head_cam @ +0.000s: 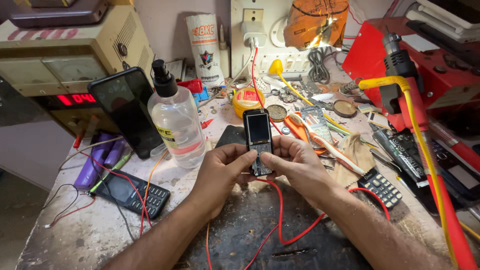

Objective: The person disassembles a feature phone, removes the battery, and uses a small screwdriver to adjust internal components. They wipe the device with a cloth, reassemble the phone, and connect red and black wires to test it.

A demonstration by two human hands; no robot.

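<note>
Left hand [220, 167] and right hand [295, 165] pinching small phone [258, 142], inspecting opened lower half; probing there seems next.

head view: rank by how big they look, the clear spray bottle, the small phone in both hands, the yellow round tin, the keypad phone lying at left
Largest to smallest:
1. clear spray bottle
2. keypad phone and small phone, held by the left hand and right hand: too alike to rank
3. yellow round tin, farther back

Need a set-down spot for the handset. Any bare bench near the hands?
Bare patch: the dark mat below the left hand and right hand, crossed only by the red wire. Also pale benchtop below the keypad phone. Crowded: around the toothbrush and clear bottle.
</note>
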